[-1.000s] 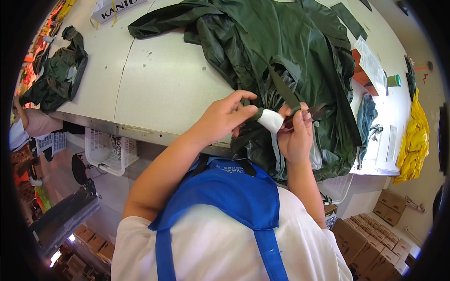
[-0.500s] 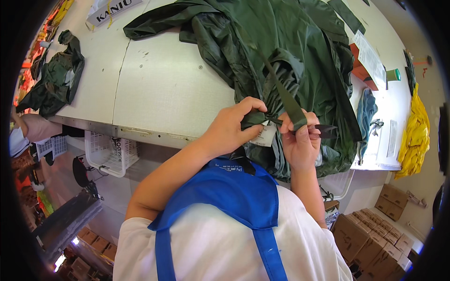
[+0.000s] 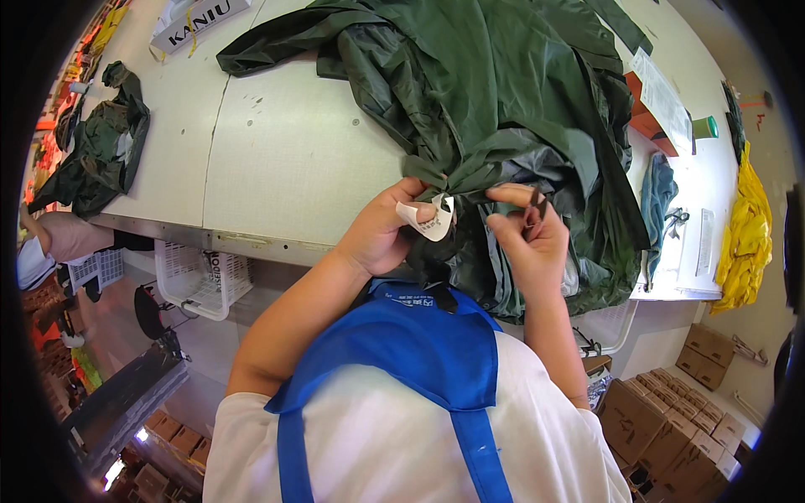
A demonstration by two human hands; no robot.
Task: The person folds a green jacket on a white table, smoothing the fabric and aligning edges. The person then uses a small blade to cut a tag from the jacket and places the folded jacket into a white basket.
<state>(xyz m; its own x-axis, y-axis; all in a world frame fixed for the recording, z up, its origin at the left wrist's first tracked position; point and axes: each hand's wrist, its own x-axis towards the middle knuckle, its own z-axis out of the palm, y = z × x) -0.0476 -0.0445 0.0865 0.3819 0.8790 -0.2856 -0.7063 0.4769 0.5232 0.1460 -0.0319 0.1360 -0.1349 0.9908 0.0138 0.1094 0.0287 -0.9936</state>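
Observation:
A dark green coated garment lies bunched over the table's edge in front of me. My left hand is closed at its gathered lower part, pinching the cloth. A white label curls up beside the left thumb, against the fabric. My right hand is just to the right, its index finger and thumb apart close to the cloth. Its other fingers curl around small dark snips, which are partly hidden by the hand. The exact point where the left fingertips grip is covered by folds.
On the pale table are another dark green garment, a box, an orange and white box and a green roll. Yellow cloth hangs at right. A white basket sits below; cartons stand lower right.
The green strap that my right hand was holding up has been let go. The right hand has turned and opened its thumb and index finger. The label now curls upward by the left thumb.

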